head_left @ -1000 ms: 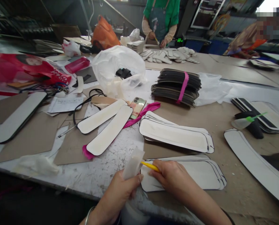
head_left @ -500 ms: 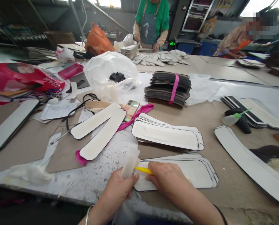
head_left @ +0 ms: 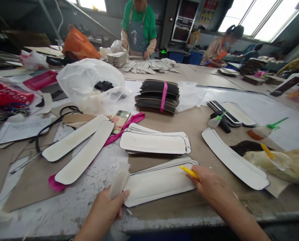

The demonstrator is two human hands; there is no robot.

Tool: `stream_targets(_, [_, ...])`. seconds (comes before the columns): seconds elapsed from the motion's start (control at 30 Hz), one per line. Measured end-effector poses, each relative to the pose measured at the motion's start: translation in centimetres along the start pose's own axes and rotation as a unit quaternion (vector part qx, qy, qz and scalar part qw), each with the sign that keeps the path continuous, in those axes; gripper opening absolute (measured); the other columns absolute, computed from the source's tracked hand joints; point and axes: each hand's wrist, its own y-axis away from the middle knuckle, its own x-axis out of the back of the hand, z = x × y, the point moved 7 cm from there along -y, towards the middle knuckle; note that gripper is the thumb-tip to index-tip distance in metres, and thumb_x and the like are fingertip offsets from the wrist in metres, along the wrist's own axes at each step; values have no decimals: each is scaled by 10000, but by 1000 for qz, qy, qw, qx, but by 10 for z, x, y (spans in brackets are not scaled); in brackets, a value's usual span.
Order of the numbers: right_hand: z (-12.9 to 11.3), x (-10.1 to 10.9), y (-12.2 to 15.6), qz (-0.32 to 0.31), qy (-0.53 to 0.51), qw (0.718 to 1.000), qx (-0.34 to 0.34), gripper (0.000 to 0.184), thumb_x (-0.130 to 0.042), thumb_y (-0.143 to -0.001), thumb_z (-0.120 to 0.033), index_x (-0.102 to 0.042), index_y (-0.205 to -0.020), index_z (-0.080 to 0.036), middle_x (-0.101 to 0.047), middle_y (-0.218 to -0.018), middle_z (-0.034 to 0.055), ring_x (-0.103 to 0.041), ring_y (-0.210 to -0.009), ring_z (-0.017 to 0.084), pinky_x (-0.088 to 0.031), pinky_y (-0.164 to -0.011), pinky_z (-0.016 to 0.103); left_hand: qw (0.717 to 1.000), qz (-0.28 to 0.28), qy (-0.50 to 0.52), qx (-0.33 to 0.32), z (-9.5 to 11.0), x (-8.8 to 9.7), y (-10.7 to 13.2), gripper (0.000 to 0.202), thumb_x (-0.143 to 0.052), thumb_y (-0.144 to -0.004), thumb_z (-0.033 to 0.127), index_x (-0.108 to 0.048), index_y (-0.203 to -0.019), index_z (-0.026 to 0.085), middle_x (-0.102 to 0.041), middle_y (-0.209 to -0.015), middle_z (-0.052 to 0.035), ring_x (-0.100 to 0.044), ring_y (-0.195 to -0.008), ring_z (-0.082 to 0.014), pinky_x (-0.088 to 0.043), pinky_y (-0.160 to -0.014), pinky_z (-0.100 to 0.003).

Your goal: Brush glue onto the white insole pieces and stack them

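Note:
My left hand (head_left: 104, 209) pinches a small translucent white strip (head_left: 119, 180) at the near edge of the table, beside the left end of a stack of long white, black-edged pieces (head_left: 159, 182). My right hand (head_left: 209, 185) is closed round a yellow tool (head_left: 189, 172) whose tip rests over the right end of that same stack. A second stack of the same white pieces (head_left: 154, 142) lies just beyond it. Another long white piece (head_left: 233, 162) lies to the right.
Two white strips (head_left: 81, 149) lie on a pink ribbon at left, with a phone (head_left: 120, 119) beside them. A black bundle banded in pink (head_left: 158, 95) and a white plastic bag (head_left: 89, 82) sit further back. Green-nozzled bottles (head_left: 263, 130) stand right. Two people work at the far end.
My right hand moved rightward with the yellow tool, away from the strip in my left hand, to the stack's right end. The view swung to the right.

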Motion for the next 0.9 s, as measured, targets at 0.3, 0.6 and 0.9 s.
stream_targets(0.3, [-2, -4, -9, -5, 25, 999, 19, 140, -458, -868, -267, -571, -800, -219, -659, -767, 41, -640, -706, 228, -338, -515, 269, 1000, 14, -24, -7, 2, 0, 4, 350, -552, -607, 530, -446, -478, 222, -413, -283, 49, -330, -312, -111, -249, -390, -250])
stream_targets(0.6, [3, -5, -13, 3, 14, 1000, 18, 140, -508, -851, -312, -569, -768, -217, -659, -738, 34, -640, -666, 224, -336, -496, 269, 999, -4, -44, -3, -7, -4, 0, 353, -534, -619, 551, -468, -513, 222, -404, -270, 53, -311, -294, -115, -229, -367, -245])
stream_targets(0.9, [38, -6, 5, 133, -89, 987, -4, 238, -424, -882, -339, -511, -697, -218, -585, -630, 9, -590, -592, 190, -389, -543, 288, 1000, 6, 1, 24, -6, -5, 3, 384, -582, -554, 571, -459, -471, 217, -410, -272, 40, -317, -300, -108, -228, -386, -247])
